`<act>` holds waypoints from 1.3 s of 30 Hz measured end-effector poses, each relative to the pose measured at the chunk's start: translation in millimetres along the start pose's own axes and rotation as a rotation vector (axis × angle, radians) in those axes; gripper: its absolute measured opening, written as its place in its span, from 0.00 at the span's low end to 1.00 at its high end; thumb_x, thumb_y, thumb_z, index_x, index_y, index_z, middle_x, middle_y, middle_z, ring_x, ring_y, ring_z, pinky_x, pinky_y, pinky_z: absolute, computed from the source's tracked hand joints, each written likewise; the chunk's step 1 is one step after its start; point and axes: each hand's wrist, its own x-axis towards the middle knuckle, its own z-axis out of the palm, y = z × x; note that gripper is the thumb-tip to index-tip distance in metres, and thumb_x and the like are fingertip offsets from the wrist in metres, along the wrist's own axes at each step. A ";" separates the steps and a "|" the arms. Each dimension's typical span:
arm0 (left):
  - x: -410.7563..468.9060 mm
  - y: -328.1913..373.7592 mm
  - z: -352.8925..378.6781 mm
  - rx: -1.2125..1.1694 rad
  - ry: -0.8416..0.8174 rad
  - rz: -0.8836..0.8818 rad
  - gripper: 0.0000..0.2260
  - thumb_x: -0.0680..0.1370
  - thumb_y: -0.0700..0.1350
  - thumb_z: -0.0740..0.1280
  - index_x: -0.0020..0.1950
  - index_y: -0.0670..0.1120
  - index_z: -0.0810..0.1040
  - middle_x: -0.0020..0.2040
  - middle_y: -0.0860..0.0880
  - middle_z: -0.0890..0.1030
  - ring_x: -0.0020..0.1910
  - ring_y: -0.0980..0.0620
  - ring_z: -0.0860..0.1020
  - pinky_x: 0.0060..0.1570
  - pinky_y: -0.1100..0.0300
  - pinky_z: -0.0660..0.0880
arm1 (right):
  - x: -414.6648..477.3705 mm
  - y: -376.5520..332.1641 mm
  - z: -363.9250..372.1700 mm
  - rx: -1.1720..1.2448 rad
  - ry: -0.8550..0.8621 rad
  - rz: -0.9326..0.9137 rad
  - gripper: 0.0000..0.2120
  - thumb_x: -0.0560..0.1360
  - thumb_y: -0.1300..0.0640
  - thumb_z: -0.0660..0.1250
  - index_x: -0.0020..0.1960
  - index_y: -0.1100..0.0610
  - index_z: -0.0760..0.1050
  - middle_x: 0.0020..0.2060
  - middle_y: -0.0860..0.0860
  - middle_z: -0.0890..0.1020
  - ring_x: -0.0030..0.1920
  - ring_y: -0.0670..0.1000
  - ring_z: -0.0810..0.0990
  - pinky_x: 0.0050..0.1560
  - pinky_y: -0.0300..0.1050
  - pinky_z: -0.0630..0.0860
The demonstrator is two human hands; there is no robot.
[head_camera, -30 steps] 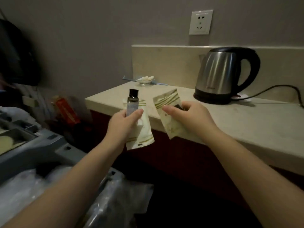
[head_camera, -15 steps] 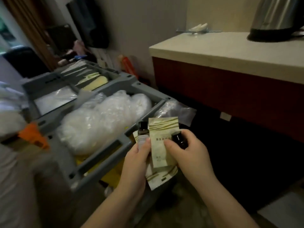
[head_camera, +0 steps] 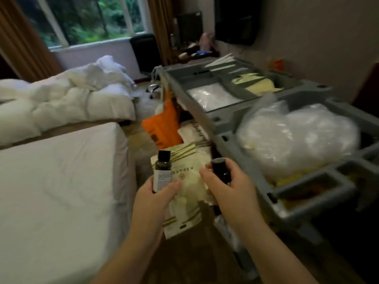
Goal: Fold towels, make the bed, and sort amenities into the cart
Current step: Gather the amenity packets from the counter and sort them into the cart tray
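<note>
- On our left the bed (head_camera: 61,181) shows a bare white sheet, and the rumpled duvet (head_camera: 67,99) lies on the far bed; neither is made, so anything we drop here could land on the linen we must yet dress.
- Our left hand (head_camera: 155,193) has its grip closed on a small labelled bottle (head_camera: 163,171) and, under the thumb, on cream sachets (head_camera: 184,189). That is several things in one hold; the bottle is pinned only against slick packaging, and we judge it could slide out if we loosen a finger to free a sachet.
- Our right hand (head_camera: 227,185) has its grip closed round a dark bottle (head_camera: 220,171), with a sachet edge seemingly tucked behind it; we cannot tell how firmly.
- All these amenities are in the air between the bed and the cart (head_camera: 235,121), not yet over any compartment. Releasing early would send them to the floor.
- On the right, bulging plastic bags (head_camera: 297,136) fill the near bin, so a bottle set there might roll off; the small front tray (head_camera: 313,191) looks safer.
</note>
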 end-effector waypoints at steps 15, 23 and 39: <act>256.0 -4.7 -59.3 0.002 -0.120 -0.112 0.06 0.75 0.39 0.68 0.51 0.47 0.80 0.46 0.45 0.85 0.46 0.43 0.83 0.51 0.40 0.78 | 230.8 58.3 92.8 -0.219 0.208 0.131 0.05 0.77 0.53 0.65 0.47 0.44 0.70 0.42 0.50 0.78 0.39 0.48 0.76 0.44 0.48 0.78; 457.4 59.8 -57.9 0.042 -0.026 -0.001 0.05 0.75 0.40 0.69 0.48 0.49 0.80 0.45 0.46 0.85 0.46 0.44 0.83 0.50 0.42 0.79 | 464.6 32.9 154.7 -0.214 0.207 -0.056 0.09 0.77 0.49 0.65 0.57 0.46 0.71 0.50 0.47 0.78 0.47 0.43 0.77 0.42 0.37 0.72; 837.3 121.8 34.6 0.100 -0.405 -0.012 0.05 0.76 0.42 0.68 0.50 0.50 0.78 0.47 0.47 0.84 0.43 0.47 0.83 0.44 0.48 0.80 | 769.0 47.2 137.8 -0.329 0.658 -0.011 0.16 0.76 0.53 0.68 0.59 0.42 0.67 0.52 0.43 0.77 0.50 0.43 0.76 0.42 0.32 0.72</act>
